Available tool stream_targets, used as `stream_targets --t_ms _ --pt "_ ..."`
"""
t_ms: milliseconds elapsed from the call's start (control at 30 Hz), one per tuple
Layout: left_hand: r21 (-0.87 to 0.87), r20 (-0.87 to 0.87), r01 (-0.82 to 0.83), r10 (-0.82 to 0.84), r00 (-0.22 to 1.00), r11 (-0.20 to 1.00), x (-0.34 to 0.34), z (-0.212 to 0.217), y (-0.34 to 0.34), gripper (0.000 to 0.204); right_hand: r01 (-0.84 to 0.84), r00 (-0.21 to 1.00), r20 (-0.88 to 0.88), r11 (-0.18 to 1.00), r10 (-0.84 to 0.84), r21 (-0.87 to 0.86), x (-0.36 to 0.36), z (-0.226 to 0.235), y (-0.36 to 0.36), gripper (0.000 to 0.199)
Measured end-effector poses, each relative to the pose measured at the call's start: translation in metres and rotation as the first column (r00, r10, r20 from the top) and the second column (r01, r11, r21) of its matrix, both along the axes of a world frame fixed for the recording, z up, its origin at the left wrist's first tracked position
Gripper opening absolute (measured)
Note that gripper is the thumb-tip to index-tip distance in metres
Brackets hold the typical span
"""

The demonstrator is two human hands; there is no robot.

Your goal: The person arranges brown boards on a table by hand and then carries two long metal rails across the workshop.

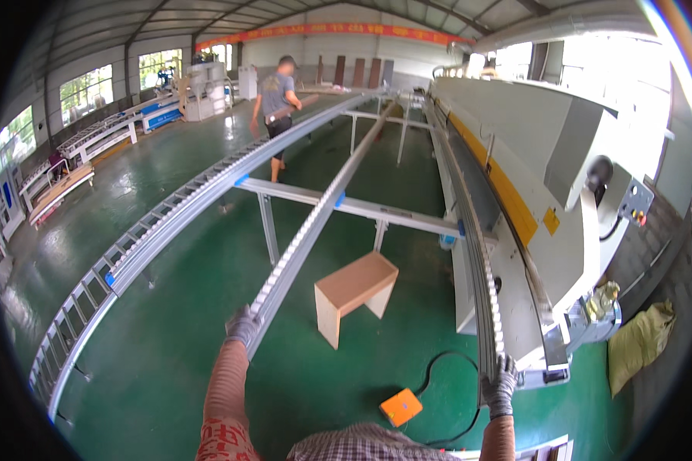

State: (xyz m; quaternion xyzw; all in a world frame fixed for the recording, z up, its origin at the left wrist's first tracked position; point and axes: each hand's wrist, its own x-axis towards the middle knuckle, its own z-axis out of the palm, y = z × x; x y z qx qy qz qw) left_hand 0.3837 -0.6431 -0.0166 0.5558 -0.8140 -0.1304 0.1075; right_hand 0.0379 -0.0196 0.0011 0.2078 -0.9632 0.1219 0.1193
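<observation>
Arms stretch forward, gloved hands curled: left hand (pixel 243 324) on the middle roller rail (pixel 300 238), right hand (pixel 501 382) on the machine-side rail (pixel 480 261).

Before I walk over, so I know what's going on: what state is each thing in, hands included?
Left hand: gloved, resting on the near end of the middle roller rail.
Right hand: gloved, gripping the end of the right roller rail.
Wooden stool: upright on the green floor, nothing on it.
Orange foot pedal: on the floor, cable attached.
Co-worker: standing by the far left rail.
</observation>
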Motion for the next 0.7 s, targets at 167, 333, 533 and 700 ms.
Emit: stream_targets --t_ms 167,333,533,700 --pt "0.05 0.036 -0.019 0.017 0.999 0.999 0.006 0.01 0.02 0.068 0.169 0.872 0.484 0.974 -0.076 -0.151 -0.058 -0.027 0.023 0.096" --pt "0.006 0.092 -0.055 0.054 0.994 0.998 -0.001 0.017 0.021 0.066 0.19 0.943 0.289 0.98 -0.163 -0.066 -0.091 -0.073 0.025 0.089" --pt "0.05 0.103 -0.069 0.063 0.993 0.996 0.001 0.022 0.022 0.071 0.2 0.962 0.217 0.969 -0.165 -0.148 -0.073 -0.058 0.008 0.08" --pt "-0.04 0.093 -0.067 0.07 0.993 0.997 0.002 0.001 0.013 0.071 0.262 0.932 0.32 0.926 -0.17 -0.272 -0.079 -0.068 0.013 0.073"
